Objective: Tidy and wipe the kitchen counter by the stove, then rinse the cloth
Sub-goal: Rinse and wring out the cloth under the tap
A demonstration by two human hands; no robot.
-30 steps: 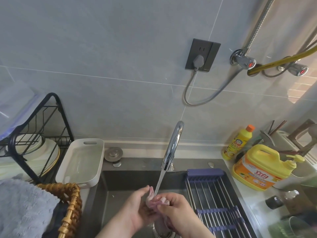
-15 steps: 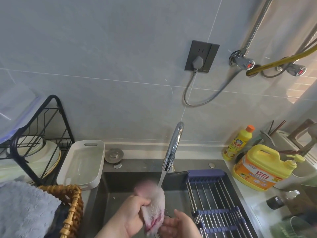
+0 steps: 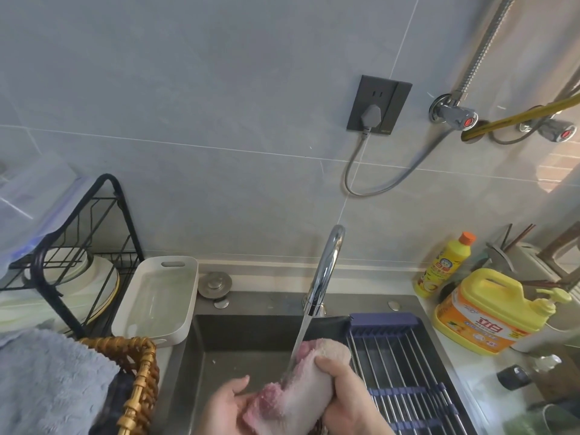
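- Rinsing is clearly the step in hand: the cloth (image 3: 306, 381) sits over the sink (image 3: 238, 346), bunched into a thick roll, and the stream from the faucet (image 3: 324, 271) lands on its upper left part.
- Right hand (image 3: 342, 394) is the grip doing most of the work, fingers wrapped around the far, pale end of the roll and clamped on it.
- Left hand (image 3: 224, 403) has the near, pinker end, palm up underneath with the thumb pressing on top, so it's closed on the cloth too, just looser looking.
- The bit that matters: the roll's long axis runs diagonally, from low and near on the left up and away to the right. The two hands sit at opposite ends, with the water hitting between them, closer to the right-hand end.
- My guess is the next move is a twist or squeeze along that axis, each hand turning against the other. The pink end looks like it's had the least water, so it probably wants sliding under the stream.
- Drying rack (image 3: 405, 368) sits just to the right, inside the sink, so splash could go that way.
- Can't tell if the counter by the stove is finished, it's out of view.
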